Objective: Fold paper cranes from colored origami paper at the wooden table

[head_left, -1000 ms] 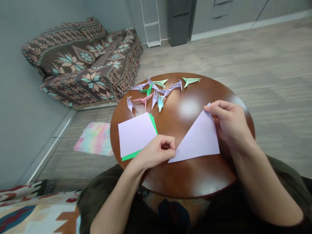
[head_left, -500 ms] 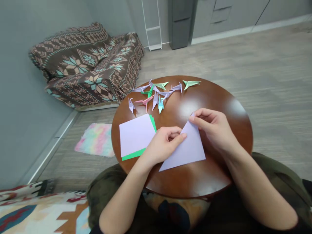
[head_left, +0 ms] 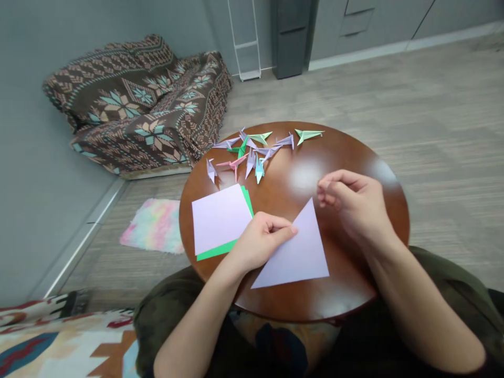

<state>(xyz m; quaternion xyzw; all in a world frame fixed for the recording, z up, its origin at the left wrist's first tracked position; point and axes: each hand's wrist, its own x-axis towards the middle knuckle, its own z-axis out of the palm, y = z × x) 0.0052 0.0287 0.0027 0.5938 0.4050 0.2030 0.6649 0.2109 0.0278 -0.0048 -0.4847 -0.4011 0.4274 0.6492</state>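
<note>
A lavender sheet of origami paper (head_left: 301, 257), folded into a triangle, is tilted over the front half of the table. My left hand (head_left: 263, 236) pinches its left slanted edge between thumb and fingers. Up and to the right of the triangle's top corner, my right hand (head_left: 352, 202) is apart from the paper, its fingers curled together with nothing visible in them. Beside my left hand lies a stack of square paper (head_left: 220, 218), lavender on top with green sheets showing beneath.
Several folded paper cranes, among them a pink crane (head_left: 235, 165) and a blue crane (head_left: 259, 169), cluster at the back left of the round wooden table (head_left: 354, 152). A covered sofa (head_left: 149, 110) and a fluffy rug (head_left: 155, 226) are to the left.
My right hand has let go of the triangle's top corner and moved right. The folded paper has come slightly down toward me, still in my left hand.
</note>
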